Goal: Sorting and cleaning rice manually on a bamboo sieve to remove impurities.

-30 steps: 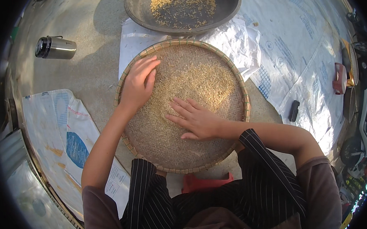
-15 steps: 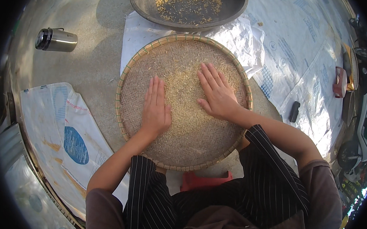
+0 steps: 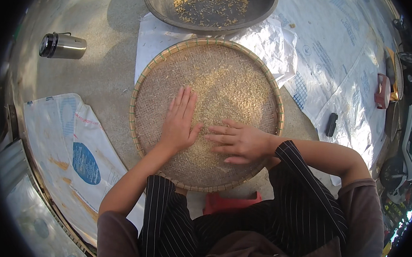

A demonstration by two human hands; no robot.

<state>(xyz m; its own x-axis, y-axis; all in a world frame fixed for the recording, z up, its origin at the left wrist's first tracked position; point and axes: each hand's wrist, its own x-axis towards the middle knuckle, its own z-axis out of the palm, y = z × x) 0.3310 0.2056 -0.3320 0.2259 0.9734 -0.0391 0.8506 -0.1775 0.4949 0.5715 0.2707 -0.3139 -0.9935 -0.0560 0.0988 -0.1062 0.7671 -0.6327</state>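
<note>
A round woven winnowing tray with a bamboo rim rests over my knees. Pale husked-looking grain is spread across its middle and right side. My left hand lies palm down on the grain left of centre, fingers straight and pointing away from me. Right of it, my right hand is turned sideways on the grain, with its fingers spread and pointing left toward my left thumb. Neither hand grips anything.
A dark oval basin with golden grain stands beyond the tray on white sacking. A steel flask stands at far left. Flattened sacks lie left, a printed sheet right, with a small black object on it.
My right hand has swept nearer to me and turned from pointing away to pointing left. My left hand has shifted slightly right. The grain has spread differently under them.
</note>
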